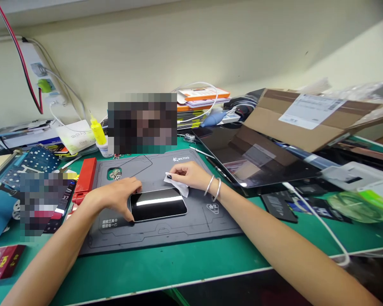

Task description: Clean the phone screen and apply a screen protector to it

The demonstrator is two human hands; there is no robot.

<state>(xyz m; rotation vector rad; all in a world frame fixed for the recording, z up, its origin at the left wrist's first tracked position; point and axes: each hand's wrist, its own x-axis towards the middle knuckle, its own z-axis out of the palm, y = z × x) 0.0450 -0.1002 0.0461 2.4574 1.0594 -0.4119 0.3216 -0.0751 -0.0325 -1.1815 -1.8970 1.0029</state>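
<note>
A smartphone (159, 207) with a glossy black screen lies face up on a dark grey work mat (198, 231). My left hand (118, 196) grips its left end, thumb at the near corner and fingers at the far one. Just beyond the phone's right half, my right hand (189, 174) is closed in a pinch on a white wipe (180, 187). The wipe hangs from the fingertips towards the mat. A small dark spot shows at those fingertips, too small to make out.
A large black screen panel (258, 157) and an opened cardboard box (300, 114) stand at the right. Left of the mat are a red tool (84, 180), a lit phone (62, 204) and a red box (3, 262). A yellow bottle (98, 131) stands behind.
</note>
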